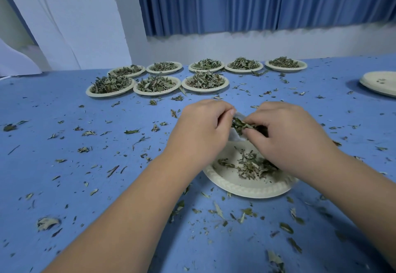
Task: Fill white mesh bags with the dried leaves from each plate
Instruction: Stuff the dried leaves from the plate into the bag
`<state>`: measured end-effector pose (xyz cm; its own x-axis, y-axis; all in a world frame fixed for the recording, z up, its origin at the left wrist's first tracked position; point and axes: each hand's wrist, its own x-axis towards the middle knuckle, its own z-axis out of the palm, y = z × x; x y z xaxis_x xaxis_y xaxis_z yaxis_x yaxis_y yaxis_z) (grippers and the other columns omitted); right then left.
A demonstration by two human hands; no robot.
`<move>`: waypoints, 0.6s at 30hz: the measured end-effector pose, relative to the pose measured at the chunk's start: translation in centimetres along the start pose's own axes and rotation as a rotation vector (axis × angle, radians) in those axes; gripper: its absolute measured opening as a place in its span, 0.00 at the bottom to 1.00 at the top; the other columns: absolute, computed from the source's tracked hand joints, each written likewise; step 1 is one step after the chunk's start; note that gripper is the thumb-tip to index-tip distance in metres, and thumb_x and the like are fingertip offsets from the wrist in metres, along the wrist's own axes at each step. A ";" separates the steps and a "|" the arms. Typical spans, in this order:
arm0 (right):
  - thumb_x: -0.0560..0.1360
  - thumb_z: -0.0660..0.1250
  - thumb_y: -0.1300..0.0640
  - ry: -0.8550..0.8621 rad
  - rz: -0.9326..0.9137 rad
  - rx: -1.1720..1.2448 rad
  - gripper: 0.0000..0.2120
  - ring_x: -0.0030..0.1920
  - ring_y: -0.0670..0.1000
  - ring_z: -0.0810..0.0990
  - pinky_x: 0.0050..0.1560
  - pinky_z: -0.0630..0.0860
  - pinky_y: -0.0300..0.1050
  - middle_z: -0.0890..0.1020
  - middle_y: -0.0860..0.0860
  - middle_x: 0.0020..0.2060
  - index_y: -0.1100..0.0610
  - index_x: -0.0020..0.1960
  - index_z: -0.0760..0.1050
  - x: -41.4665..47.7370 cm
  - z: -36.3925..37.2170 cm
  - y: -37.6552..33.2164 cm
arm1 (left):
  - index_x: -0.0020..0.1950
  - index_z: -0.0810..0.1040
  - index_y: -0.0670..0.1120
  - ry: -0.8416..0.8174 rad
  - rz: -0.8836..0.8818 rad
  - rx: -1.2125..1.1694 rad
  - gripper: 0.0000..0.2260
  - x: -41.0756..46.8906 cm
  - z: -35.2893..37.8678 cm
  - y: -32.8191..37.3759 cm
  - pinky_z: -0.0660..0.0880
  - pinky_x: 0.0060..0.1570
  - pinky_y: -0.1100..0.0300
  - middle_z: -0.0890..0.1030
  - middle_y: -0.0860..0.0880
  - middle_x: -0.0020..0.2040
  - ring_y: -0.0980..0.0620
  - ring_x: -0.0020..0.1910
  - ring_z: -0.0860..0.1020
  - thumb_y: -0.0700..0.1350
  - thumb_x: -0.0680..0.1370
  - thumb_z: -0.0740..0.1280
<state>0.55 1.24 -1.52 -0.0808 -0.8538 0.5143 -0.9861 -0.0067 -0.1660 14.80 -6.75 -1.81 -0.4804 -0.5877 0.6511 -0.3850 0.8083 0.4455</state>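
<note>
Fingers (224, 120) of the left hand (201, 126) are curled and pinch the edge of the bag (235, 139), so its mouth is held open. The right hand (287, 135) has its fingers curled tight round a small bunch of leaves (241, 124), and the bunch is right at the bag's mouth. Both hands are up over the plate (246, 189), which sits near the front edge of the table (64, 111), a little right of the middle. The hands hide most of the bag, so I cannot tell how full it is.

I think the step now is stuffing this bag from this plate. A thin pile (250, 165) is left on the plate. The next move is likely to push the bunch in, let go, and go down for more. The left hand must keep the mouth wide. The leaves look dry and may crumble, so a soft grip is best. Lots of crumbs (218, 209) lie on the table.

Eight full plates (205, 80) wait in two rows by the far edge. A stack (379, 82) of used plates sits at the right edge. So there is much left to do.
</note>
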 end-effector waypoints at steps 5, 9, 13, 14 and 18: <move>0.78 0.60 0.50 -0.034 0.042 -0.131 0.10 0.46 0.49 0.69 0.42 0.72 0.45 0.71 0.46 0.38 0.51 0.48 0.79 0.1 -0.1 -0.5 | 0.47 0.84 0.44 -0.035 0.027 -0.009 0.08 -0.4 0.6 0.6 0.69 0.44 0.60 0.83 0.50 0.39 0.56 0.41 0.75 0.42 0.79 0.65; 0.76 0.64 0.48 -0.018 0.068 -0.109 0.11 0.49 0.51 0.73 0.45 0.72 0.46 0.78 0.48 0.43 0.51 0.55 0.76 0.0 -0.3 -0.9 | 0.45 0.84 0.45 -0.026 -0.011 -0.032 0.08 -0.4 0.9 0.8 0.68 0.41 0.65 0.82 0.52 0.37 0.57 0.42 0.74 0.41 0.79 0.65; 0.74 0.67 0.48 -0.006 0.066 -0.073 0.13 0.49 0.52 0.76 0.48 0.73 0.48 0.80 0.50 0.45 0.53 0.55 0.78 0.0 -0.7 -1.3 | 0.44 0.84 0.45 -0.017 -0.092 -0.080 0.09 -0.3 0.8 0.9 0.67 0.41 0.69 0.78 0.57 0.33 0.58 0.40 0.73 0.41 0.79 0.65; 0.75 0.66 0.48 -0.023 0.054 -0.074 0.12 0.48 0.52 0.76 0.49 0.73 0.48 0.80 0.51 0.44 0.53 0.54 0.79 0.1 -0.7 -1.3 | 0.44 0.85 0.45 -0.018 -0.105 -0.093 0.09 -0.3 0.8 0.9 0.68 0.42 0.69 0.80 0.57 0.34 0.58 0.41 0.73 0.41 0.79 0.65; 0.73 0.67 0.49 -0.058 0.015 0.038 0.11 0.45 0.50 0.76 0.49 0.72 0.48 0.80 0.50 0.41 0.52 0.51 0.82 0.1 -0.7 -1.0 | 0.46 0.85 0.46 -0.040 -0.143 -0.129 0.09 -0.4 0.9 1.1 0.70 0.43 0.66 0.83 0.54 0.38 0.59 0.42 0.75 0.42 0.79 0.65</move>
<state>1.40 1.55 -0.70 -0.0863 -0.8828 0.4617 -0.9786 -0.0118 -0.2056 13.84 -5.60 -2.16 -0.4598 -0.6956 0.5520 -0.3482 0.7131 0.6085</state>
